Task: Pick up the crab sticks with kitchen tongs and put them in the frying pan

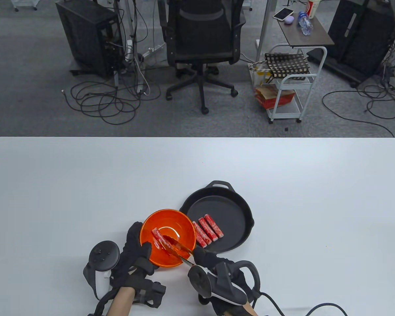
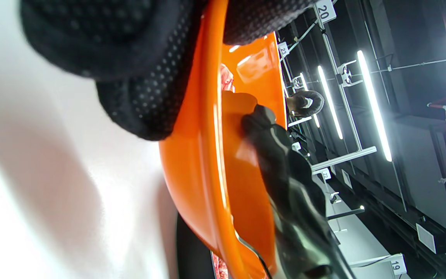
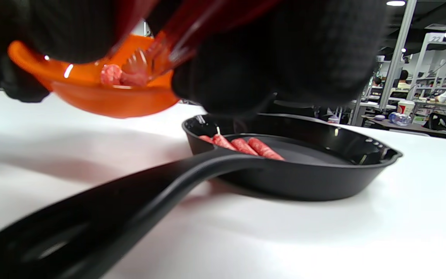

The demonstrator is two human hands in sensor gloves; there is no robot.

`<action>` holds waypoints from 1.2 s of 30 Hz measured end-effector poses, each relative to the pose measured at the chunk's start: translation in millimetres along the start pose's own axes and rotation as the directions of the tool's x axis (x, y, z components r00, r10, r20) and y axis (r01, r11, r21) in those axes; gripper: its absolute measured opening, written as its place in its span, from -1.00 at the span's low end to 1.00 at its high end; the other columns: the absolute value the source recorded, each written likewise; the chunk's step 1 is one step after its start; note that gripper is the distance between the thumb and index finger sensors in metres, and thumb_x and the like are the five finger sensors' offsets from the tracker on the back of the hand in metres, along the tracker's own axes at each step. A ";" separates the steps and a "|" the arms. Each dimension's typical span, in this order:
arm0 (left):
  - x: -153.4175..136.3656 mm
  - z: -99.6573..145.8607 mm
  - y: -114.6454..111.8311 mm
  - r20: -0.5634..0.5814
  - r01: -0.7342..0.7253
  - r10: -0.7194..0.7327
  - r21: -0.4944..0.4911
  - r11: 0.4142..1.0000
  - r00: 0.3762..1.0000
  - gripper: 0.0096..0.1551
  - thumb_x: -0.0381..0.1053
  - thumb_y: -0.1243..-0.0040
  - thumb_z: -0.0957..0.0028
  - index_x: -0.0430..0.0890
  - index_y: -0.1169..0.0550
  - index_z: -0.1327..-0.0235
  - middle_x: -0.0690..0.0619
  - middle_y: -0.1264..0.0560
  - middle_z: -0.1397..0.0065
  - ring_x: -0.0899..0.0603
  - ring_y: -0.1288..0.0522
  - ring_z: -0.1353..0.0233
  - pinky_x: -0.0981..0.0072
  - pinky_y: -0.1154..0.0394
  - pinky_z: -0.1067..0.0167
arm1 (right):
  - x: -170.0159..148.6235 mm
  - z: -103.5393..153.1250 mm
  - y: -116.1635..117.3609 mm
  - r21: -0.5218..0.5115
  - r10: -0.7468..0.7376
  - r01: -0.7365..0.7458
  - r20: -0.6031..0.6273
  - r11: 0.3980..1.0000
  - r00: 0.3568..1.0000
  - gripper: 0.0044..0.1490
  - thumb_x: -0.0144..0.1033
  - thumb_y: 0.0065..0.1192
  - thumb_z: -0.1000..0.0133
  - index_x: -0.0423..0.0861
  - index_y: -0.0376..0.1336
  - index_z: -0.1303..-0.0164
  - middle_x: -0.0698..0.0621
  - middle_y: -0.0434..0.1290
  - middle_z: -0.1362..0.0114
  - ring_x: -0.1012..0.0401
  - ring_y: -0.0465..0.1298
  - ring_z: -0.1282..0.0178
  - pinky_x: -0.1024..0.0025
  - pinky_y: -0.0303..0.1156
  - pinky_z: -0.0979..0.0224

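My left hand grips the near-left rim of a tilted orange bowl, thumb inside; its fingers curl round the rim in the left wrist view. My right hand grips red translucent tongs, whose tips reach into the bowl at the crab sticks lying there. Whether the tips clamp one, I cannot tell. A black frying pan stands right of the bowl with three crab sticks side by side at its left. The right wrist view shows the tongs, bowl, pan and its sticks.
The pan's long handle runs toward me under my right hand. The white table stretches wide on every side. Beyond its far edge are an office chair, a white cart and cables on the floor.
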State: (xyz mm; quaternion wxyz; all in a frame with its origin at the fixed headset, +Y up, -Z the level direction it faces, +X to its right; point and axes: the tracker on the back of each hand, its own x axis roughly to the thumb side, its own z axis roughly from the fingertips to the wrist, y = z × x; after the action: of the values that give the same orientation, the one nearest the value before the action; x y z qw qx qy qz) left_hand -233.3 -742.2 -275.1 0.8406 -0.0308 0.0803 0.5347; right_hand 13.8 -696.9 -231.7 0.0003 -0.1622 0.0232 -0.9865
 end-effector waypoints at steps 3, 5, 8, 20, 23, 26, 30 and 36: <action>0.0 0.1 -0.1 0.000 0.001 -0.001 -0.001 1.000 1.000 -0.23 -0.15 -0.12 -0.22 0.06 -0.10 -0.67 -0.14 -0.32 -0.61 -0.19 -0.75 0.33 0.31 -0.71 0.47 | -0.9 -0.1 -0.2 0.003 -0.008 0.008 -0.001 1.000 1.000 -0.22 0.09 0.22 -0.15 -0.04 0.23 -0.54 -0.11 0.60 -0.21 0.09 0.69 0.21 0.24 0.66 0.22; -0.1 0.0 -0.2 0.000 0.000 0.000 -0.002 1.000 1.000 -0.23 -0.14 -0.12 -0.22 0.06 -0.10 -0.67 -0.14 -0.32 -0.61 -0.19 -0.75 0.33 0.32 -0.71 0.47 | -1.8 -0.3 -0.4 0.004 -0.013 0.013 -0.001 1.000 1.000 -0.23 0.09 0.22 -0.15 -0.04 0.23 -0.53 -0.10 0.60 -0.21 0.09 0.69 0.21 0.24 0.66 0.22; -0.1 0.0 0.1 -0.001 -0.006 0.006 -0.003 1.000 1.000 -0.23 -0.14 -0.12 -0.22 0.07 -0.10 -0.67 -0.14 -0.32 -0.61 -0.18 -0.75 0.33 0.32 -0.71 0.46 | -3.9 -0.6 -0.7 0.001 -0.028 0.028 -0.003 1.000 1.000 -0.23 0.09 0.22 -0.15 -0.04 0.23 -0.53 -0.10 0.60 -0.21 0.09 0.69 0.21 0.25 0.66 0.22; -0.9 0.0 2.7 -0.020 -0.024 0.024 0.004 1.000 1.000 -0.23 -0.14 -0.11 -0.22 0.06 -0.10 -0.67 -0.14 -0.32 -0.61 -0.19 -0.75 0.33 0.32 -0.71 0.47 | -35.3 2.1 -20.1 -0.110 -0.182 0.174 -0.074 0.979 0.980 -0.23 0.09 0.21 -0.16 -0.04 0.23 -0.53 -0.10 0.60 -0.21 0.09 0.69 0.21 0.24 0.66 0.22; -0.9 -0.1 3.7 -0.024 -0.027 0.027 0.008 1.000 0.999 -0.23 -0.14 -0.11 -0.22 0.06 -0.10 -0.68 -0.15 -0.32 -0.61 -0.19 -0.75 0.33 0.32 -0.71 0.47 | -57.1 4.1 -27.3 -0.171 -0.238 0.213 -0.143 0.962 0.961 -0.23 0.08 0.21 -0.16 -0.04 0.23 -0.53 -0.11 0.60 -0.21 0.09 0.69 0.21 0.24 0.66 0.22; -0.8 0.0 4.2 -0.025 -0.032 0.032 0.009 0.999 0.999 -0.23 -0.14 -0.11 -0.22 0.06 -0.09 -0.68 -0.14 -0.32 -0.61 -0.19 -0.75 0.33 0.31 -0.71 0.47 | -80.4 4.7 -28.3 -0.199 -0.249 0.206 -0.224 0.958 0.942 -0.23 0.08 0.21 -0.16 -0.05 0.23 -0.53 -0.11 0.60 -0.21 0.09 0.69 0.21 0.24 0.66 0.22; -0.8 -0.3 4.3 -0.024 -0.032 0.032 0.008 0.999 0.999 -0.23 -0.14 -0.11 -0.22 0.06 -0.10 -0.68 -0.14 -0.32 -0.61 -0.19 -0.75 0.33 0.31 -0.71 0.47 | -104.9 1.7 -19.0 -0.184 -0.251 0.202 -0.307 0.962 0.918 -0.23 0.09 0.22 -0.16 -0.05 0.23 -0.53 -0.11 0.60 -0.21 0.09 0.69 0.21 0.24 0.66 0.22; -1.0 -0.7 5.0 -0.024 -0.036 0.037 0.009 0.999 0.999 -0.23 -0.14 -0.11 -0.22 0.06 -0.10 -0.68 -0.15 -0.32 -0.61 -0.19 -0.75 0.33 0.31 -0.71 0.47 | -123.6 -6.0 1.8 -0.094 -0.189 0.165 -0.385 0.982 0.903 -0.23 0.09 0.22 -0.15 -0.04 0.23 -0.53 -0.10 0.60 -0.21 0.09 0.70 0.21 0.24 0.66 0.22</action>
State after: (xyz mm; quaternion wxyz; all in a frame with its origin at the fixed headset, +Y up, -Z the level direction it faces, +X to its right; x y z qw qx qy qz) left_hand -238.4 -741.0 -275.4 0.8299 -0.0322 0.0930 0.5492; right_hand 128.9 -697.4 -277.0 -0.0985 0.0372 0.0374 -0.9937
